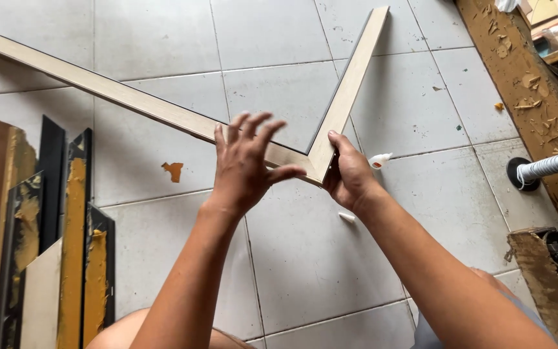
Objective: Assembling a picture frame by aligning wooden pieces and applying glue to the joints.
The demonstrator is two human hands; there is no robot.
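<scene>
Two long pale wooden frame strips (163,111) meet in V-shaped mitred corner, held above grey tiled floor (305,258) near its middle. Left hand (248,165) lies flat over left strip beside joint, fingers spread wide. Right hand (350,176) grips corner from right, thumb along right strip. Small white glue tube (380,159) on floor just beside right hand. Stack of dark and yellow moulding offcuts (66,245) at floor's left edge. Glue-stained brown board (524,84) along right edge

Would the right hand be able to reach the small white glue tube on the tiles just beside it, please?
Probably yes. The glue tube lies on bare floor tiles right beside the right hand, with nothing between them; however, that hand now grips the frame corner and would have to release it.
</scene>
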